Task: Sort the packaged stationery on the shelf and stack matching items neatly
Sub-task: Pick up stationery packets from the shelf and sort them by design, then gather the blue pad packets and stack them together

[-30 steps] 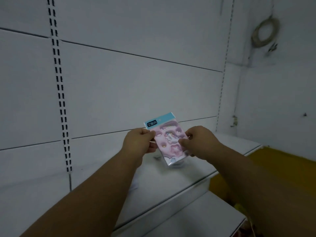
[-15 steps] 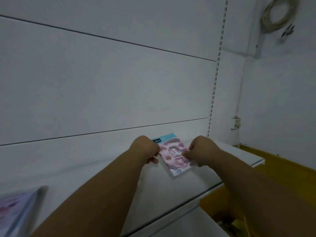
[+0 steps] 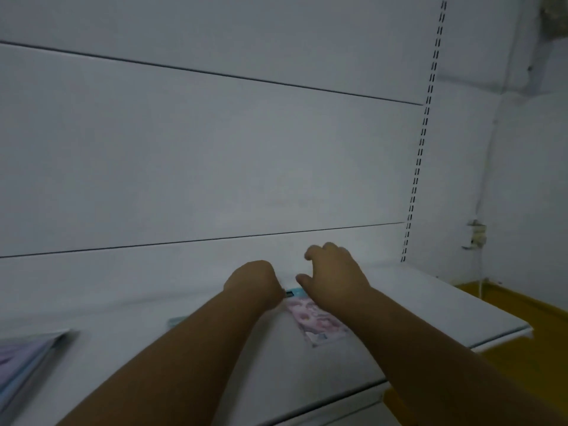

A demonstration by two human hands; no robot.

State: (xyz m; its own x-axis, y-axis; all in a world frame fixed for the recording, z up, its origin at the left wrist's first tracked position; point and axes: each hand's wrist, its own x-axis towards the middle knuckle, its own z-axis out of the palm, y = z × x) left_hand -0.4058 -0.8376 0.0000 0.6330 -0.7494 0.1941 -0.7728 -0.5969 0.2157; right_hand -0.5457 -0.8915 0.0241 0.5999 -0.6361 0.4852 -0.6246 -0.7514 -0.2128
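Observation:
A pink sticker packet with a teal header lies flat on the white shelf, near the back panel. My left hand is curled at the packet's top left corner and touches it; its fingertips are hidden behind the knuckles. My right hand hovers over the packet's top right corner with thumb and fingers spread, holding nothing. My right forearm covers the packet's right edge.
A stack of purple and blue packets lies at the shelf's far left. A small teal-edged item peeks out beside my left forearm. A lower shelf edge and yellow floor are at the right.
The packet has gone from held upright in both hands down to lying flat on the shelf. My right hand has let go and opened. The view has shifted left.

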